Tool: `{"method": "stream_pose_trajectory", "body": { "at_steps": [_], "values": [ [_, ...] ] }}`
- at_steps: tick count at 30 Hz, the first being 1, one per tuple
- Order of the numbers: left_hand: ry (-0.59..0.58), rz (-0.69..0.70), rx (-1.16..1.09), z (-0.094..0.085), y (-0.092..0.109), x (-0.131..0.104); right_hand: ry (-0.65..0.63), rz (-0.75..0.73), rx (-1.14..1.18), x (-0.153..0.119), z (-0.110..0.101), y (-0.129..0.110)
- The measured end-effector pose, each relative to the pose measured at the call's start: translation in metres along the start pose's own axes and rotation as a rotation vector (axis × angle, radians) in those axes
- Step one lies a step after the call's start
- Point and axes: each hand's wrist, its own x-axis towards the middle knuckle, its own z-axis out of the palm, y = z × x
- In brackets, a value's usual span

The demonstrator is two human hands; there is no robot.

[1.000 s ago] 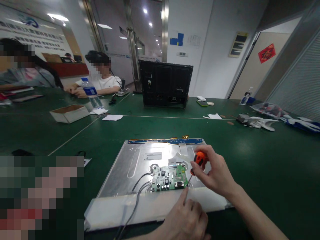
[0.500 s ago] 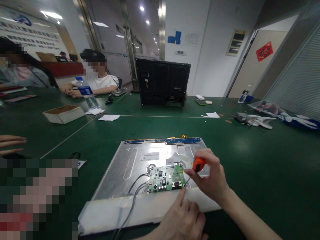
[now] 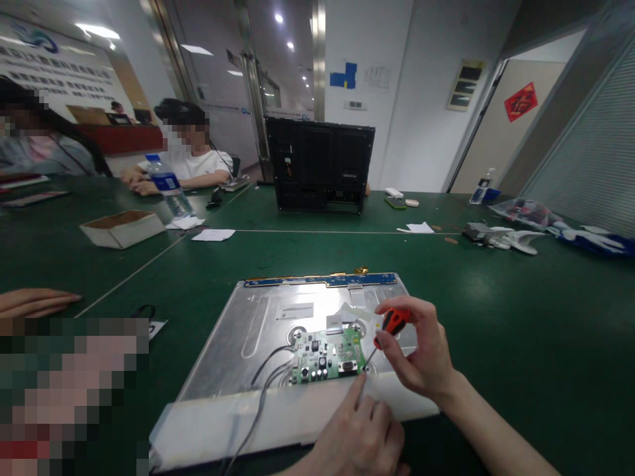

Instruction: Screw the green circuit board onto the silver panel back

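At the near right corner of the board [image 3: 327, 355], the right hand [image 3: 429, 355] pinches a screwdriver [image 3: 395, 322]; the left hand [image 3: 360, 428] points one finger. Excess tilt could cause slipping and scratches.

White ceiling lights [image 3: 98, 31] shine overhead, and glare bleaches the metal panel [image 3: 280, 334]. Wide-angle distortion tilts the door [image 3: 516, 129].

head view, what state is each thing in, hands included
right hand: gripping the screwdriver
screwdriver: tilted, tip at the circuit board's lower right corner
left hand: pointing at the screwdriver tip
circuit board: lying flat on metal panel
box: open
left bottle: capped
black casing: standing upright
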Motion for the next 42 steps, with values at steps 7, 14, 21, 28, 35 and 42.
{"method": "stream_pose_trajectory", "body": {
  "at_steps": [7, 14, 21, 28, 35, 42],
  "values": [
    [-0.08, 0.006, -0.026, -0.0024, 0.0001, 0.0007, 0.034, 0.022, 0.055, 0.0004, 0.0049, 0.0014],
    [-0.03, -0.004, -0.027, -0.0023, 0.0006, 0.0013, -0.034, -0.016, -0.029, 0.0054, -0.0024, -0.003],
    [-0.067, -0.002, -0.046, -0.0015, 0.0002, 0.0002, -0.014, -0.018, -0.035, 0.0035, -0.0011, -0.0024],
    [-0.066, 0.006, -0.029, -0.0035, -0.0008, 0.0005, 0.059, 0.029, -0.005, 0.0036, 0.0049, -0.0039],
    [-0.081, 0.007, -0.04, -0.0035, -0.0003, 0.0018, 0.004, 0.015, -0.077, 0.0049, -0.0008, -0.0046],
    [-0.07, 0.003, -0.037, -0.0046, 0.0001, 0.0022, -0.008, 0.021, -0.084, 0.0019, -0.0003, -0.0064]
  ]
}}
